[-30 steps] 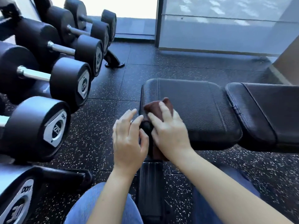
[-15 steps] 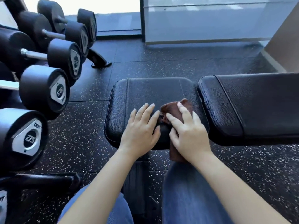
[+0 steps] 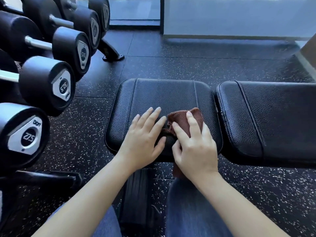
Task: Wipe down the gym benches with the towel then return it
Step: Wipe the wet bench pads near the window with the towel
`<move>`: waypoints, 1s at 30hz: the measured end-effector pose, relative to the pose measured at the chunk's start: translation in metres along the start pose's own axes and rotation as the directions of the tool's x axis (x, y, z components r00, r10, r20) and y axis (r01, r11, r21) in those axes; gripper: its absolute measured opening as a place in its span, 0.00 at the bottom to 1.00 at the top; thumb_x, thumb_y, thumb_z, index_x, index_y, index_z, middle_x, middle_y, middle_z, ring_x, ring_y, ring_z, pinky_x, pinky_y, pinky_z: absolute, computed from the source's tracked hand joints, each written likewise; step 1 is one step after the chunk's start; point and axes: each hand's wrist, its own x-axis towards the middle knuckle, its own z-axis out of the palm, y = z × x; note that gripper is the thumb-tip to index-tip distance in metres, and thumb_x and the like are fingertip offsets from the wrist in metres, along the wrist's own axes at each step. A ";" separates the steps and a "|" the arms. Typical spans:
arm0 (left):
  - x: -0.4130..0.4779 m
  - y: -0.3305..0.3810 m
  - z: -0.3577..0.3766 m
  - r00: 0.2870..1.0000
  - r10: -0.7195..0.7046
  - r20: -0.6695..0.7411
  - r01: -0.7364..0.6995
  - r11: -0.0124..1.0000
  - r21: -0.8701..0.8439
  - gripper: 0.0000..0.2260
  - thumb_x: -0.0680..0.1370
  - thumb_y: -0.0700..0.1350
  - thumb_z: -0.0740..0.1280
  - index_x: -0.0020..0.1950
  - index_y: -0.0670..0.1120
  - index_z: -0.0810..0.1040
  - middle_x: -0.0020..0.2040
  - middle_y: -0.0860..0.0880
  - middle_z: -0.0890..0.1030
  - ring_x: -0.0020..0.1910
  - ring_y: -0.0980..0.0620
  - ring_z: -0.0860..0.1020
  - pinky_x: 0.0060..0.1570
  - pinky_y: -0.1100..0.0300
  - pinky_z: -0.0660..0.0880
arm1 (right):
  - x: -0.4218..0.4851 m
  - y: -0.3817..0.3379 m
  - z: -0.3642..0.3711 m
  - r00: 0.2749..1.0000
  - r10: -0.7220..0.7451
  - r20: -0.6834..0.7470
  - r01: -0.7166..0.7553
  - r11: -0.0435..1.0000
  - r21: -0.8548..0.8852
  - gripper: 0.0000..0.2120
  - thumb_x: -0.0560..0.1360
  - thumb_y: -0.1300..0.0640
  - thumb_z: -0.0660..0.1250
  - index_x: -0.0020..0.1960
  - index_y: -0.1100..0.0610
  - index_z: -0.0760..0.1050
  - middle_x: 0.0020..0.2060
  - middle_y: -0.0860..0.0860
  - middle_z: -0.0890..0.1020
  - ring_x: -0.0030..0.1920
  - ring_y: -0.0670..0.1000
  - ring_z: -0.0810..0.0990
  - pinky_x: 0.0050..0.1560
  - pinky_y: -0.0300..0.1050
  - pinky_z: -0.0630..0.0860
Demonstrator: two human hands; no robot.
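pressing the brown terry towel (image 3: 181,118) onto the seat pad (image 3: 164,94), the right hand (image 3: 195,151) lies over it with fingers nearly straight, not curled round it. the cloth bunches past the fingertips and a tail hangs off the near edge below the palm. the left hand (image 3: 143,141) rests flat just beside it, holding nothing. both seat pad and back pad (image 3: 273,117) are black pebbled leather with rounded corners. round-headed dumbbells (image 3: 47,86) fill the rack at left, on speckled rubber floor (image 3: 171,67).
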 end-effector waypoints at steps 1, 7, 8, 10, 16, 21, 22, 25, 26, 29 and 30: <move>0.000 -0.004 -0.001 0.999 0.043 0.016 -0.044 0.998 0.044 0.24 0.74 0.52 0.56 0.65 0.39 0.74 0.68 0.39 0.70 0.67 0.38 0.68 0.61 0.39 0.66 | -0.001 0.000 0.001 1.000 0.008 -0.019 -0.008 1.000 -0.013 0.19 0.66 0.55 0.64 0.57 0.50 0.79 0.63 0.58 0.75 0.55 0.65 0.77 0.43 0.53 0.78; -0.008 -0.049 -0.013 0.947 0.321 0.013 -0.321 0.943 0.092 0.23 0.74 0.51 0.58 0.61 0.39 0.77 0.66 0.39 0.73 0.65 0.38 0.71 0.61 0.41 0.68 | 0.000 -0.015 0.007 0.978 0.167 -0.124 -0.174 0.984 -0.049 0.17 0.68 0.53 0.63 0.55 0.50 0.80 0.62 0.55 0.76 0.53 0.63 0.78 0.44 0.52 0.77; -0.010 -0.053 -0.014 0.936 0.353 -0.010 -0.352 0.934 0.057 0.21 0.73 0.50 0.59 0.60 0.39 0.78 0.65 0.39 0.73 0.64 0.39 0.71 0.61 0.42 0.68 | 0.000 -0.020 0.009 0.967 0.211 -0.143 -0.220 0.975 -0.045 0.17 0.68 0.54 0.64 0.55 0.50 0.80 0.62 0.55 0.76 0.52 0.64 0.77 0.45 0.53 0.77; -0.012 -0.055 -0.013 0.915 0.400 -0.051 -0.401 0.916 -0.010 0.19 0.73 0.47 0.59 0.58 0.39 0.78 0.64 0.39 0.75 0.64 0.40 0.72 0.61 0.43 0.68 | 0.000 -0.031 0.013 0.919 0.330 -0.218 -0.343 0.939 -0.025 0.15 0.69 0.56 0.65 0.56 0.51 0.80 0.63 0.56 0.76 0.52 0.64 0.77 0.46 0.55 0.77; -0.013 -0.062 -0.010 0.834 0.544 -0.095 -0.552 0.825 -0.124 0.17 0.71 0.42 0.60 0.56 0.38 0.79 0.62 0.40 0.76 0.62 0.41 0.74 0.59 0.44 0.71 | -0.010 -0.079 0.045 0.419 0.704 -0.574 -0.684 0.660 0.310 0.16 0.72 0.65 0.64 0.59 0.60 0.78 0.65 0.65 0.70 0.63 0.65 0.71 0.64 0.54 0.66; -0.011 -0.066 -0.004 0.817 0.573 -0.068 -0.576 0.808 -0.120 0.19 0.72 0.45 0.59 0.59 0.40 0.78 0.64 0.43 0.75 0.64 0.43 0.72 0.61 0.47 0.70 | -0.004 -0.086 0.055 0.087 0.872 -0.481 -0.548 0.445 0.708 0.18 0.73 0.67 0.61 0.63 0.65 0.72 0.69 0.66 0.62 0.70 0.62 0.63 0.69 0.49 0.61; -0.011 -0.067 -0.003 0.816 0.574 -0.063 -0.577 0.807 -0.123 0.19 0.72 0.45 0.59 0.59 0.40 0.77 0.64 0.43 0.74 0.65 0.43 0.71 0.61 0.47 0.69 | -0.004 -0.074 0.049 0.047 0.902 -0.430 -0.529 0.388 0.755 0.19 0.74 0.67 0.61 0.64 0.63 0.72 0.69 0.64 0.62 0.70 0.60 0.63 0.69 0.43 0.60; -0.010 -0.067 -0.002 0.813 0.579 -0.071 -0.583 0.802 -0.134 0.20 0.72 0.46 0.58 0.60 0.40 0.77 0.64 0.42 0.74 0.65 0.43 0.69 0.64 0.49 0.64 | -0.004 -0.046 0.034 -0.082 0.968 -0.238 -0.482 0.170 0.859 0.18 0.76 0.65 0.60 0.66 0.58 0.71 0.69 0.60 0.64 0.68 0.55 0.67 0.59 0.26 0.57; -0.010 -0.067 -0.002 0.815 0.575 -0.078 -0.580 0.803 -0.140 0.20 0.72 0.46 0.58 0.59 0.40 0.77 0.64 0.42 0.74 0.65 0.44 0.69 0.64 0.51 0.62 | -0.004 -0.047 0.034 -0.098 0.972 -0.215 -0.470 0.145 0.871 0.18 0.77 0.65 0.60 0.66 0.58 0.71 0.69 0.60 0.64 0.68 0.55 0.67 0.59 0.27 0.58; -0.012 -0.066 -0.005 0.823 0.556 -0.115 -0.568 0.805 -0.172 0.19 0.70 0.44 0.57 0.58 0.40 0.77 0.64 0.42 0.75 0.64 0.44 0.68 0.63 0.52 0.62 | 0.004 -0.088 0.044 -0.099 0.963 -0.250 -0.445 0.182 0.877 0.20 0.76 0.66 0.61 0.67 0.60 0.69 0.70 0.62 0.61 0.70 0.57 0.63 0.64 0.28 0.57; -0.012 -0.067 -0.006 0.823 0.554 -0.122 -0.567 0.801 -0.191 0.20 0.69 0.43 0.57 0.57 0.39 0.77 0.64 0.42 0.75 0.64 0.45 0.68 0.63 0.52 0.62 | 0.006 -0.104 0.050 -0.109 0.959 -0.263 -0.432 0.192 0.881 0.20 0.75 0.67 0.61 0.67 0.61 0.69 0.70 0.63 0.60 0.70 0.57 0.62 0.62 0.23 0.55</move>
